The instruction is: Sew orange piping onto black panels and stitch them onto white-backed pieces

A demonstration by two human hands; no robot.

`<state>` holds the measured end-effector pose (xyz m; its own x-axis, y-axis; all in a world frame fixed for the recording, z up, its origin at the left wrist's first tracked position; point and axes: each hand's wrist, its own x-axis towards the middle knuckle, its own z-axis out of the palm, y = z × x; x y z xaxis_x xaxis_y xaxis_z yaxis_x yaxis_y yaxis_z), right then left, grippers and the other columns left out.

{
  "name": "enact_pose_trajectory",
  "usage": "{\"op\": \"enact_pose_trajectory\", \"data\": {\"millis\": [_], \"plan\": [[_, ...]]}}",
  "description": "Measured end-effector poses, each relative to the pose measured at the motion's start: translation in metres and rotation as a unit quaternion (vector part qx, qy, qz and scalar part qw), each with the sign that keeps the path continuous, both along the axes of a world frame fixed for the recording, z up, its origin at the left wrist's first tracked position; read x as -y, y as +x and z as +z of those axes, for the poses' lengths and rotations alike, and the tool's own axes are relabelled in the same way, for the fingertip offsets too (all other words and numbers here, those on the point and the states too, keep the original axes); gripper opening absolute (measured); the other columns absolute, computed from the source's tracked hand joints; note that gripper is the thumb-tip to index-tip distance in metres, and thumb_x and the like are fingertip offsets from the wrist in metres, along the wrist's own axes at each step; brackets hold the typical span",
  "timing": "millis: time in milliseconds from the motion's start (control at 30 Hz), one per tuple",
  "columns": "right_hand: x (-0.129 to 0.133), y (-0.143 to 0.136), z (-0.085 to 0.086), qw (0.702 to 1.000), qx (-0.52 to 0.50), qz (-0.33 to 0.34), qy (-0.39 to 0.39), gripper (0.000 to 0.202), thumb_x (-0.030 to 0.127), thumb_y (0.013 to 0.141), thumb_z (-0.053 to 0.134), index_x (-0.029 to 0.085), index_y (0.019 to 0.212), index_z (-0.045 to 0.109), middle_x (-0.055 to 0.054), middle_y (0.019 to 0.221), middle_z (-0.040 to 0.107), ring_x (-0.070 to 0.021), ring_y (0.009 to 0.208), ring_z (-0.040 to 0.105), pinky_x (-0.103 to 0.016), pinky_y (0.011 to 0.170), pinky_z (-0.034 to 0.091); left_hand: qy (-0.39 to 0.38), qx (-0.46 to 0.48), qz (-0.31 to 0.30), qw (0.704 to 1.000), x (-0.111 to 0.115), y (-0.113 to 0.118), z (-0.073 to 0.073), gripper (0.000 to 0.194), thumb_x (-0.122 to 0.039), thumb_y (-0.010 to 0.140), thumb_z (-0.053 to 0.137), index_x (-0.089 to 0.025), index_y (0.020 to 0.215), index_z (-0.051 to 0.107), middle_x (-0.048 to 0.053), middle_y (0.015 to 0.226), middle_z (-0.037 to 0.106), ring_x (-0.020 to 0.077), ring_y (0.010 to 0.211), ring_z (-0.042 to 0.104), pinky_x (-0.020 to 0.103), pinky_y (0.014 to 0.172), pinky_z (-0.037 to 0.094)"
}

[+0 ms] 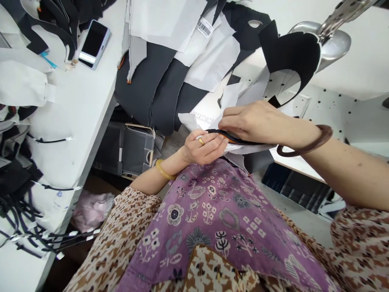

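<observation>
My left hand (206,147), with a gold ring, is closed on the left end of a layered black fabric piece (238,139) with an orange edge and white underside. My right hand (247,121) is pinched at the top edge of the same piece, just right of the left hand. Its fingertips are partly hidden, and the wrist has a brown bangle. The piece lies just above the purple apron (212,202). Behind the hands, a white sheet with printed marks (203,117) shows beside dark fabric panels (164,93).
A white table (91,93) at the left bears a phone (95,44), fabric pieces and black cords (57,186). White papers (212,61) cover the dark panels. A black curved piece (291,52) stands by a metal machine part (337,42) at the upper right.
</observation>
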<state>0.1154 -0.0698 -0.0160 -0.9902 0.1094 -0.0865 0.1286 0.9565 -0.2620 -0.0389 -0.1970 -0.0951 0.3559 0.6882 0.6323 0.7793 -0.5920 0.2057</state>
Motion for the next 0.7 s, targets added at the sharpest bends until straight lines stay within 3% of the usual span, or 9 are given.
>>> {"op": "enact_pose_trajectory", "data": {"millis": [167,233,300,400,500,633,700], "plan": [[-0.008,-0.005,0.005,0.974,-0.132,-0.170,-0.068,0.020,0.020,0.088,0.032,0.015,0.090,0.051,-0.009,0.092,0.053,-0.0130,0.078,0.047,-0.026,0.068,0.036,0.050,-0.040,0.041,0.997,0.002,-0.002,-0.005,0.018,-0.020,0.083,0.055,-0.032,0.094,0.062,-0.006,0.082,0.071,0.0093,0.072,0.065,0.027,0.065,0.041],[-0.012,-0.003,0.011,0.971,-0.148,-0.168,-0.083,0.023,0.024,0.090,0.032,0.015,0.095,0.052,-0.010,0.097,0.054,-0.0134,0.081,0.049,-0.027,0.071,0.037,0.107,-0.053,0.059,0.991,0.002,-0.002,-0.005,0.015,-0.020,0.083,0.056,-0.030,0.092,0.063,-0.006,0.080,0.071,0.0088,0.069,0.065,0.027,0.065,0.041],[-0.013,-0.001,0.014,0.985,-0.106,-0.098,-0.095,0.025,0.031,0.089,0.036,0.017,0.099,0.055,-0.007,0.100,0.056,-0.0134,0.081,0.051,-0.027,0.066,0.036,0.157,-0.049,0.067,0.984,0.001,-0.002,-0.004,0.014,-0.019,0.082,0.057,-0.029,0.091,0.063,-0.007,0.079,0.071,0.0080,0.068,0.064,0.026,0.064,0.041],[-0.010,-0.002,0.010,0.997,-0.030,-0.018,-0.062,0.027,0.036,0.087,0.042,0.021,0.102,0.058,-0.003,0.101,0.058,-0.0128,0.073,0.051,-0.026,0.055,0.029,0.085,-0.034,0.050,0.995,0.000,-0.002,-0.004,0.016,-0.018,0.082,0.056,-0.029,0.091,0.063,-0.007,0.079,0.070,0.0080,0.069,0.064,0.026,0.064,0.041],[-0.006,-0.005,0.005,1.000,0.012,-0.020,0.013,0.030,0.037,0.090,0.035,0.020,0.092,0.060,-0.003,0.092,0.058,-0.0115,0.065,0.047,-0.026,0.049,0.020,-0.039,-0.033,0.049,0.998,0.000,-0.003,-0.007,0.016,-0.020,0.084,0.053,-0.030,0.091,0.064,-0.005,0.078,0.070,0.0094,0.070,0.064,0.027,0.064,0.042],[-0.011,-0.008,0.008,0.989,-0.010,-0.127,0.072,0.037,0.035,0.092,0.026,0.018,0.086,0.058,-0.007,0.092,0.058,-0.0135,0.067,0.047,-0.029,0.050,0.020,-0.037,-0.046,0.084,0.995,0.001,-0.004,-0.011,0.017,-0.022,0.085,0.050,-0.029,0.090,0.065,-0.003,0.076,0.070,0.0105,0.068,0.063,0.029,0.064,0.043],[-0.016,-0.006,0.012,0.979,-0.075,-0.188,0.018,0.032,0.033,0.090,0.031,0.018,0.093,0.059,-0.009,0.102,0.057,-0.0159,0.077,0.050,-0.030,0.055,0.027,-0.013,-0.053,0.091,0.994,0.002,-0.005,-0.012,0.018,-0.022,0.086,0.049,-0.030,0.090,0.065,-0.004,0.074,0.069,0.0100,0.067,0.063,0.028,0.064,0.043]]}}
